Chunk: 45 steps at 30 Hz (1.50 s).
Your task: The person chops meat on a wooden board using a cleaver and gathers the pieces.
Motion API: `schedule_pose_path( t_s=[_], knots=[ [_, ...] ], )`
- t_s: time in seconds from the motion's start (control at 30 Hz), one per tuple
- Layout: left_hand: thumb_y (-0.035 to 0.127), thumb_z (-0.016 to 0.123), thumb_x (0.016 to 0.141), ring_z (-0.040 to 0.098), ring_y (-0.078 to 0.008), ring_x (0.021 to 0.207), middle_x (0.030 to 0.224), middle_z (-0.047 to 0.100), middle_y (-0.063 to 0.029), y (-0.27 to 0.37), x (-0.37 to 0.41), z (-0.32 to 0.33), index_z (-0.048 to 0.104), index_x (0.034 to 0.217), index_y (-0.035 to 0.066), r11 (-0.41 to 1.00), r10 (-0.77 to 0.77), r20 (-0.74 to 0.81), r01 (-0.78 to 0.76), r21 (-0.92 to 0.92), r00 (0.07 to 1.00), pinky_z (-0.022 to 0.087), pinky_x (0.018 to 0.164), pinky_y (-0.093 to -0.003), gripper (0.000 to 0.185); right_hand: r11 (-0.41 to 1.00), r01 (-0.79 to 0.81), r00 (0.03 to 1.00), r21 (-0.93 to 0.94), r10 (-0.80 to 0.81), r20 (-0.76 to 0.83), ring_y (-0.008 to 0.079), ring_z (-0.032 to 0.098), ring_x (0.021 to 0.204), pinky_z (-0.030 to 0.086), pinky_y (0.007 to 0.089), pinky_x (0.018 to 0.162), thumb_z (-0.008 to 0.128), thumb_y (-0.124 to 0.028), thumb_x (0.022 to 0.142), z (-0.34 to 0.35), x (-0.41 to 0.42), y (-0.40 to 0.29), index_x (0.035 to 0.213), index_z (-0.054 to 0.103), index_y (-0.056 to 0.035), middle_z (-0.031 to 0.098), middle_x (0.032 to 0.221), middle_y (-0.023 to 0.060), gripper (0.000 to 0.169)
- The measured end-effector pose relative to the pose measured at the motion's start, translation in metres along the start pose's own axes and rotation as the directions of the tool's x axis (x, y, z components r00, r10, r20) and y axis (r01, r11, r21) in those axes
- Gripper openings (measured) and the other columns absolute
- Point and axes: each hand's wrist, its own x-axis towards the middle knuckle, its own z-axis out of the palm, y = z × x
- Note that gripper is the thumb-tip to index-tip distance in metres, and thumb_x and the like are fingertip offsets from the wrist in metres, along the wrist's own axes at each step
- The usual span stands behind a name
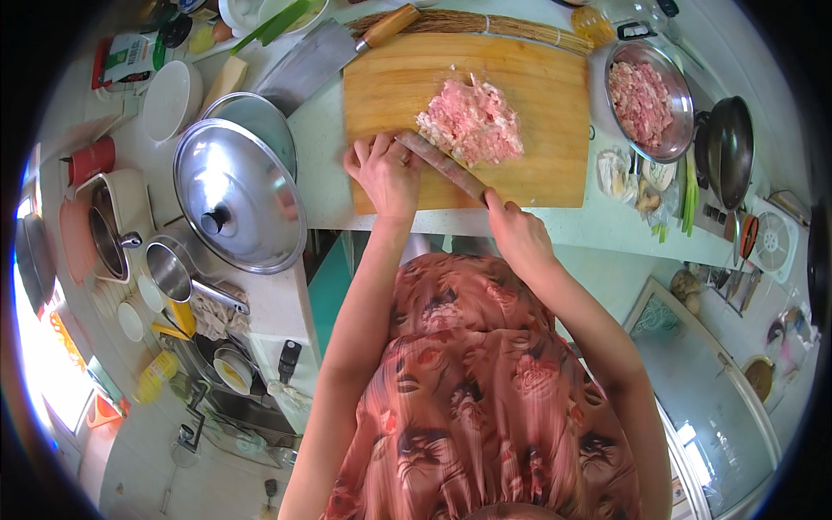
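Minced meat (473, 122) is heaped in the middle of a wooden cutting board (552, 156). My right hand (522, 233) grips the handle of a kitchen knife (448, 166), whose blade appears nearly edge-on along the near-left side of the heap. Bits of meat smear the blade. At the board's left front, my left hand (387, 179) has bent, spread fingers beside the blade's far end; whether they pinch the blade is hidden. A second knife, a broad cleaver (305, 65) with a wooden handle, lies at the board's far-left corner.
A steel bowl of minced meat (640, 104) stands to the right, beside a black pan (729, 153) and green onions (690, 195). A straw brush (494, 25) lies behind the board. Leftward are a domed steel lid (240, 195), a white bowl (173, 101) and a saucepan (170, 270).
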Motion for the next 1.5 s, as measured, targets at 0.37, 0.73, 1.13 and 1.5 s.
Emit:
schedule_pose_path(
  t_s=[0.37,0.73,1.13,1.5],
  knots=[
    [0.023,0.076,0.064,0.050,-0.0202,0.093,0.091,0.061,0.0046,0.003,-0.001,-0.007,0.068,0.078,0.017,0.998,-0.060,-0.022,0.060,-0.005,0.998,0.029,0.092,-0.0458,0.018,0.892,-0.037,0.995,0.451,0.075,-0.067,0.0338,0.060,0.056,0.047,0.0471,0.051,0.050,-0.019,0.089,0.010,0.039,0.010,0.093,0.049,-0.0083,0.061,0.067,0.0161,0.012],
    [0.017,0.073,0.063,0.048,-0.0231,0.096,0.091,0.059,0.0006,-0.003,-0.008,-0.002,0.065,0.077,0.012,0.997,-0.041,0.009,0.040,0.071,0.999,0.028,0.094,-0.0501,0.017,0.986,0.011,1.000,0.167,-0.007,-0.027,0.0369,0.059,0.055,0.050,0.0430,0.047,0.050,-0.017,0.090,-0.012,0.000,-0.001,0.110,0.046,-0.0074,0.061,0.074,0.0171,0.023],
    [0.024,0.076,0.066,0.049,-0.0211,0.095,0.092,0.061,0.0041,0.000,-0.008,-0.011,0.068,0.083,0.016,1.000,-0.004,0.016,0.003,0.031,1.000,0.027,0.094,-0.0445,0.021,0.872,-0.046,0.997,0.487,0.067,-0.027,0.0391,0.058,0.056,0.044,0.0498,0.050,0.046,-0.017,0.092,0.006,0.043,0.000,0.093,0.048,-0.0048,0.057,0.061,0.0213,0.013],
    [0.019,0.074,0.064,0.049,-0.0217,0.095,0.091,0.059,0.0013,-0.010,-0.010,-0.009,0.066,0.082,0.014,0.998,0.008,0.008,-0.009,0.067,1.000,0.028,0.094,-0.0490,0.020,0.970,-0.066,0.998,0.235,0.061,0.032,0.0370,0.061,0.060,0.049,0.0458,0.051,0.047,-0.015,0.091,-0.011,-0.005,-0.014,0.106,0.046,-0.0035,0.060,0.072,0.0186,0.019]
  ],
)
